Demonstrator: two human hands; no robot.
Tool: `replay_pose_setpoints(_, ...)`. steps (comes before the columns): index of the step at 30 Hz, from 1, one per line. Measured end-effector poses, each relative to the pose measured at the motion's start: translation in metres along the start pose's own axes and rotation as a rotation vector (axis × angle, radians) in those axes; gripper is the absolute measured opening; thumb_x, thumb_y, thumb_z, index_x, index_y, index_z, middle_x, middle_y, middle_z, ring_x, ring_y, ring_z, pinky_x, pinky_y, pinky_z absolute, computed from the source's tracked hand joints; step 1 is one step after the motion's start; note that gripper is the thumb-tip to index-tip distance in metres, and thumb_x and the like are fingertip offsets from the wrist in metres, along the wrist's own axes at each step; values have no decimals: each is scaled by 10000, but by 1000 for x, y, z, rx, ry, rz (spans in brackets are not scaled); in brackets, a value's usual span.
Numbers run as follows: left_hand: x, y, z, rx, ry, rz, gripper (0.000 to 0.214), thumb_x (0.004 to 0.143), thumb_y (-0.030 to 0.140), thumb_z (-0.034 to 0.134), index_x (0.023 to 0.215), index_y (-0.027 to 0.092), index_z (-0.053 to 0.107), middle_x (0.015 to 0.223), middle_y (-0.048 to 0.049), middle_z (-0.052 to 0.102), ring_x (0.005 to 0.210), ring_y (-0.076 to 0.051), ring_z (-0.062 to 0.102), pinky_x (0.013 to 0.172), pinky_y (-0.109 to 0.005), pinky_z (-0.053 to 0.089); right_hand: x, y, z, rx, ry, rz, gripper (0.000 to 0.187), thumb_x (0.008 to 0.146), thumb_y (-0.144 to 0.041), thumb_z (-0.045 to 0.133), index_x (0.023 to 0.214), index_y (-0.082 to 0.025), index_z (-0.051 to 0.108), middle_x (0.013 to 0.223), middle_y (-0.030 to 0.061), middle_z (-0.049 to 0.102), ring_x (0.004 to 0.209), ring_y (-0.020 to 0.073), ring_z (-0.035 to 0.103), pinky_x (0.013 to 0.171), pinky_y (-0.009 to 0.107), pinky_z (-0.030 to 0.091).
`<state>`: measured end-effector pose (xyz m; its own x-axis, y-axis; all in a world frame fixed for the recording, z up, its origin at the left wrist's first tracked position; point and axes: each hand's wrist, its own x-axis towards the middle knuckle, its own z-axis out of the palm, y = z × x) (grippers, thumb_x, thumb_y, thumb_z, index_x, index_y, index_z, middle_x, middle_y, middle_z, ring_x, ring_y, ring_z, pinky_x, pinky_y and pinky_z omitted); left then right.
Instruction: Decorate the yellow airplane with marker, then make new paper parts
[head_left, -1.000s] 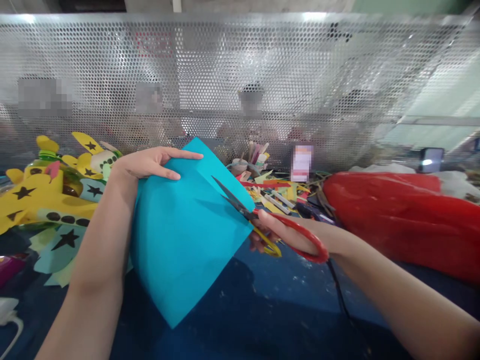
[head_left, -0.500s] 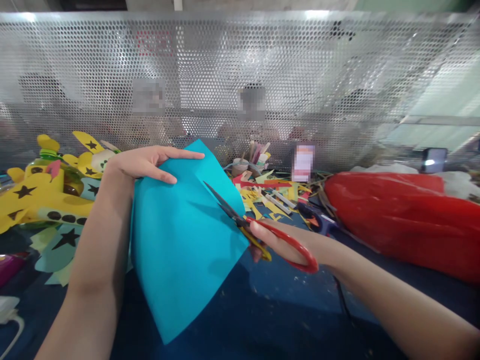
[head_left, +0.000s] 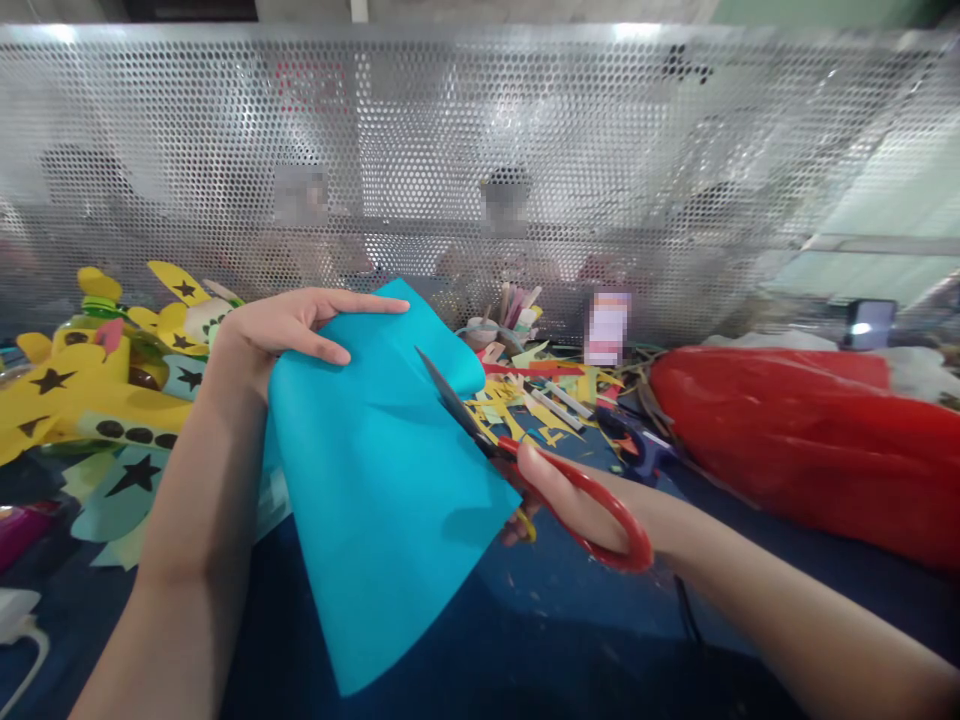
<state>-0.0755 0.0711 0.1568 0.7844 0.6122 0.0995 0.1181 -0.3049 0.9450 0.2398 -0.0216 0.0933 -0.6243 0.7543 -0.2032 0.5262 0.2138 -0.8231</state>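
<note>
A white plug (head_left: 16,612) lay at the far left of the table (head_left: 592,625), with star-marked yellow cutouts (head_left: 86,395) just behind it, near a bottle (head_left: 101,308). Next came the left hand (head_left: 281,325), at the upper left of the blue sheet (head_left: 375,500). Its index finger lay along the top and its thumb apart from it, both against the near face; the other fingers were hidden, though the sheet seemed pinched between them and the thumb.

The sheet hung tilted in the middle, above the table, its right edge curled around the scissors (head_left: 501,450). It looked light and thin — springy enough to hold a curve, yet easy to crease or tear. The best hold was probably near an edge, flat-fingered, well away from the blades.

One blade lay over the near face; the other could not be seen. The right hand (head_left: 562,490) had its thumb through the red loop, its fingers mostly hidden around the yellow one. Beyond lay paper scraps (head_left: 495,408) and, farther right, a red bag (head_left: 795,450).
</note>
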Motion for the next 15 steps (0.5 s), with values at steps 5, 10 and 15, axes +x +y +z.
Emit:
replay_pose_setpoints(5,4,5,-6,135,-16,-49,680,769,186,768,1386,323,517,1395,-57,574,1209,-301,599,937,-331,541,-3,-5,1,11,-4,90,778,717,-924,190,672,-214,504,751,66,651,726,211,679,743,366,554)
replay_pose_setpoints(10,6,7,-5,190,-12,-98,709,765,233,773,1405,342,489,1383,-53,584,1189,-310,612,978,-367,508,-2,-6,3,30,47,141,778,698,-936,202,718,-215,490,743,57,660,695,209,679,702,359,545)
replay_pose_setpoints(15,7,8,-4,201,-75,-87,715,789,227,745,1426,366,451,1409,-31,561,1214,-288,596,940,-319,523,1,-4,5,27,45,142,779,702,-934,200,733,-211,489,762,60,649,742,225,680,765,402,534)
